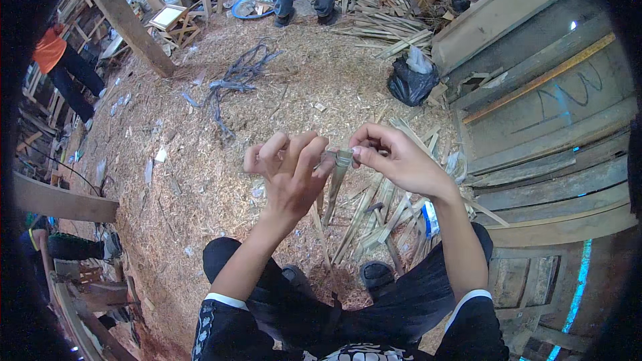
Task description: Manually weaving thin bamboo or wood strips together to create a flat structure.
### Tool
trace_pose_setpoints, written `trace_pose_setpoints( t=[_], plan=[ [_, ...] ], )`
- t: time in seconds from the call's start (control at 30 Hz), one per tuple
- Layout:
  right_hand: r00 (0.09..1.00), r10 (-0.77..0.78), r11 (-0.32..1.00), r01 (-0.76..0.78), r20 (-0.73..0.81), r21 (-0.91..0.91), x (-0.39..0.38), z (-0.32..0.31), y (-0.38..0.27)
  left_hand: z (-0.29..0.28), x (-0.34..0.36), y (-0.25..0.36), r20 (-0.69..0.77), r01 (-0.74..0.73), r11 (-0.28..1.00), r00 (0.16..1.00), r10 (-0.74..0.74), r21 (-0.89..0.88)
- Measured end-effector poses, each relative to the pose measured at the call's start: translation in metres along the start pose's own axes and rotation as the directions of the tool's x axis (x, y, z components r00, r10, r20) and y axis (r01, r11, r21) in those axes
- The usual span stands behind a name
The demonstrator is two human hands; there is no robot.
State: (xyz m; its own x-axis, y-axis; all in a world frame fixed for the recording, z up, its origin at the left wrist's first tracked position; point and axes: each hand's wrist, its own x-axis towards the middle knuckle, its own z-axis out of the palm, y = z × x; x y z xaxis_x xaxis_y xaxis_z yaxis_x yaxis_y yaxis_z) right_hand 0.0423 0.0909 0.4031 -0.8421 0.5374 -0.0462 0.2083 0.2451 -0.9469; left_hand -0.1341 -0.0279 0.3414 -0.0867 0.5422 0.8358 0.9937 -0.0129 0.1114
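Observation:
A slim bundle of pale wooden strips [339,177] stands upright between my hands, its top end toward me and its lower end near the floor. A narrow band seems to go round it just below the top. My left hand [289,172] has bent fingers, their tips closing on the bundle's left side; its thumb is partly hidden. On the other side, my right hand [391,159] pinches with thumb and forefinger at the bundle's top edge. Whether its fingertips hold the band or the strips is too small to tell.
Loose strips [364,227] lie by my feet with what looks like a hammer [394,254]. Ahead are tangled cords [237,80], a black plastic bag [411,81] and a strip pile [394,30]. A plank wall [548,154] stands right, a post [127,20] left. Other people stand nearby.

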Motion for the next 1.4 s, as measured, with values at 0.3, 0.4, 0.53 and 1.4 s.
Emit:
trace_pose_setpoints(
  t=[0.3, 0.4, 0.53, 1.4],
  plan=[
    [0.998, 0.043, 0.998, -0.046, 0.053, 0.043, 0.006, -0.003, -0.001, -0.004, -0.002, -0.001, -0.056, -0.07, 0.996, 0.996, 0.067, -0.056],
    [0.988, 0.095, 0.993, -0.103, 0.123, 0.065, 0.009, -0.005, -0.002, -0.003, -0.006, -0.004, -0.011, -0.102, 0.993, 0.995, 0.102, -0.052],
    [0.952, 0.223, 0.953, -0.258, 0.212, 0.157, 0.012, -0.003, -0.011, -0.006, -0.005, -0.002, -0.019, -0.111, 0.991, 0.994, 0.11, -0.072],
    [0.987, 0.149, 0.988, -0.147, -0.066, 0.037, 0.008, 0.0, -0.006, -0.036, 0.036, 0.009, 0.323, 0.038, 0.966, 0.945, 0.048, -0.254]
  ],
)
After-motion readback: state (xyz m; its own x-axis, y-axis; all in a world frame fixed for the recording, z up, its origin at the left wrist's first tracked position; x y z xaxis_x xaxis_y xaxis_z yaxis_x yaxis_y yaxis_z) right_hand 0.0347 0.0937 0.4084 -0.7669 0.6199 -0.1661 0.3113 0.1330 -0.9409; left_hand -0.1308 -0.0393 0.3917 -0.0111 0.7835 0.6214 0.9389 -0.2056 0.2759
